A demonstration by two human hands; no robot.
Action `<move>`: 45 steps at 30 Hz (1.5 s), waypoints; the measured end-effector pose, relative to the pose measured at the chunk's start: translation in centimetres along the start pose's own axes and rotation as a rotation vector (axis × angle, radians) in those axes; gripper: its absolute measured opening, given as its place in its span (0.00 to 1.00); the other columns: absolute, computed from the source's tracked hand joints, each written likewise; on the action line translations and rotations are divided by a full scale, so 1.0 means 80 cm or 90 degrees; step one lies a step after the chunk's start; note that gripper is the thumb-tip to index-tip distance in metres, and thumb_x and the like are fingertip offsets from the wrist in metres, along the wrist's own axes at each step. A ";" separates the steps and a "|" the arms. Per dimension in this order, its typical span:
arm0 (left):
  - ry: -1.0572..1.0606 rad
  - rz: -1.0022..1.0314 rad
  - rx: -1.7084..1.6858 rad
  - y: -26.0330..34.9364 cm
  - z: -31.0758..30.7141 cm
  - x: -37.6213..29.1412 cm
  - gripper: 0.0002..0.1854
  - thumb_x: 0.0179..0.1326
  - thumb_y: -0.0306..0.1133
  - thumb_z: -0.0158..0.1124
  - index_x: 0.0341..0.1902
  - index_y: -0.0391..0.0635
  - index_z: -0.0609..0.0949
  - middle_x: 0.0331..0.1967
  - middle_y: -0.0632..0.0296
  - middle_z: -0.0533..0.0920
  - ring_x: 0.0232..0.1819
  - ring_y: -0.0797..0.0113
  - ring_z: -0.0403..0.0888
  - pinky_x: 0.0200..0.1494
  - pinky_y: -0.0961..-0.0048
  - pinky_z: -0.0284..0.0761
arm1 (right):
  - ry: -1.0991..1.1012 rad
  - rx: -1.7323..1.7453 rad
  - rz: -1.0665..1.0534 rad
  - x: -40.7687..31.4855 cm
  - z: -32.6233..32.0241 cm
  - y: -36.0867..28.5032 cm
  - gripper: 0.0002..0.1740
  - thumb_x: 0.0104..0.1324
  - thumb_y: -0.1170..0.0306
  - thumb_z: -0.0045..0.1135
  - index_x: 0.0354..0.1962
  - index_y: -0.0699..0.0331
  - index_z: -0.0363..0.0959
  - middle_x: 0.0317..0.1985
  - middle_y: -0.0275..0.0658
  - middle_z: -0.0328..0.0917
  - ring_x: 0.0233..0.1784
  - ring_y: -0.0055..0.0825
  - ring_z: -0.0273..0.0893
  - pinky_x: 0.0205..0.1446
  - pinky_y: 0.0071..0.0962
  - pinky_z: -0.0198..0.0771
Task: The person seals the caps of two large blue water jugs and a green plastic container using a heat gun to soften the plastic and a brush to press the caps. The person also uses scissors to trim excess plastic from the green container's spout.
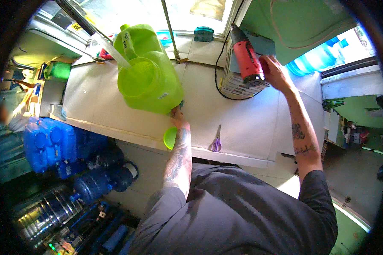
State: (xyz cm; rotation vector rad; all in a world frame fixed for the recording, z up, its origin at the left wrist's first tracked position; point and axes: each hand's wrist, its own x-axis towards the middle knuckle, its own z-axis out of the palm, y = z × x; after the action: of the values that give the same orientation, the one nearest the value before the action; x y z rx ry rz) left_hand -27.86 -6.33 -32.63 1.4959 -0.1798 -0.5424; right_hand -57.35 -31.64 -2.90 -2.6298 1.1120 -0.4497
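Note:
A lime-green plastic jug [169,81] stands on the white counter [99,92]. Water from a dark spout [83,20] runs into its wide round mouth. My left hand [176,116] is at the jug's lower right corner, beside a small teal item [181,104]; its fingers are mostly hidden. A red and black heat gun [247,59] has its nozzle towards the window, and my right hand [274,73] grips its handle. Behind the gun is a grey-topped stack [239,89] with a ridged pale side. A round lime-green lid [169,138] lies partly under my left forearm.
Purple-handled scissors [216,145] lie near the counter's front edge. A black cord [218,81] loops around the stack. Blue water containers [51,146] stand below at left, with large bottles [92,185] nearby. A teal block-shaped item [203,34] rests by the window. Another person [9,118] is at far left.

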 end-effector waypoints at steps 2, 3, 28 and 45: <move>0.057 0.037 -0.109 0.000 0.013 0.000 0.18 0.58 0.30 0.69 0.51 0.37 0.82 0.50 0.59 0.83 0.46 0.67 0.78 0.54 0.68 0.72 | 0.060 0.082 -0.006 -0.025 0.012 -0.028 0.24 0.55 0.70 0.65 0.50 0.64 0.72 0.46 0.49 0.76 0.51 0.50 0.75 0.55 0.39 0.73; 0.083 0.025 -0.118 0.002 0.019 -0.001 0.17 0.58 0.29 0.69 0.50 0.35 0.82 0.49 0.58 0.83 0.46 0.66 0.79 0.53 0.67 0.73 | 0.042 0.161 -0.009 -0.043 0.016 -0.040 0.21 0.57 0.72 0.63 0.49 0.66 0.73 0.45 0.48 0.76 0.52 0.47 0.76 0.56 0.39 0.72; -0.017 -0.284 -0.254 -0.060 -0.008 0.049 0.17 0.70 0.46 0.58 0.56 0.51 0.78 0.52 0.65 0.80 0.57 0.64 0.76 0.53 0.62 0.80 | -0.168 0.952 0.551 -0.188 0.218 -0.183 0.22 0.67 0.60 0.62 0.53 0.62 0.70 0.39 0.39 0.82 0.31 0.26 0.81 0.32 0.26 0.75; -0.199 -0.416 -0.394 -0.066 -0.066 0.044 0.33 0.70 0.55 0.45 0.75 0.59 0.61 0.76 0.62 0.57 0.74 0.56 0.59 0.73 0.47 0.53 | -0.241 0.850 0.455 -0.185 0.212 -0.167 0.21 0.65 0.60 0.62 0.51 0.63 0.72 0.40 0.40 0.82 0.34 0.26 0.81 0.35 0.28 0.76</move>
State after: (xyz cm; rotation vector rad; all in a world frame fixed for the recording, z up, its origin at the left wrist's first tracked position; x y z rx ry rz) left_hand -23.76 -3.10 -39.01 0.8303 0.2349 -1.2328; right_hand -52.06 -9.99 -16.62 -1.0271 0.9799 -0.3171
